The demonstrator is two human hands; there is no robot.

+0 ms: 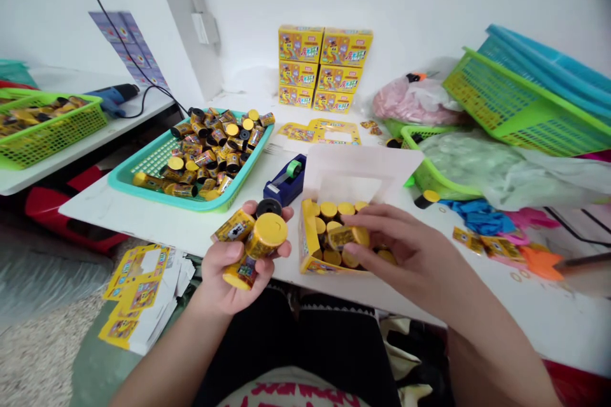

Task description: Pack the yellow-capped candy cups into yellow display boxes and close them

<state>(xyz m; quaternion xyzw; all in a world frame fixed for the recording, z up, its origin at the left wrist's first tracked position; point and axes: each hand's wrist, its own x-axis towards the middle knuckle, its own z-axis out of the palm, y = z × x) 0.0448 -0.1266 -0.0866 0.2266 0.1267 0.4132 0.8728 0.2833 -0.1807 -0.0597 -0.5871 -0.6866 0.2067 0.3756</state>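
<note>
Several small yellow-and-black cylinders (266, 234) are bunched in my left hand (229, 273), its fingers curled round them, left of the open carton. Between the thumb and fingers of my right hand (405, 245) is one more cylinder (344, 238), tilted on its side above the carton. The yellow carton (310, 238) has its white lid raised at the back, and rows of cylinders with yellow caps stand inside. My right hand hides the carton's right part.
A teal basket (191, 205) heaped with cylinders lies at the left, beside a blue tape dispenser (285, 181). Stacked yellow boxes (324, 67) stand against the wall. Green baskets (446, 187) and bags fill the right. Flat cartons (140, 296) lie at lower left.
</note>
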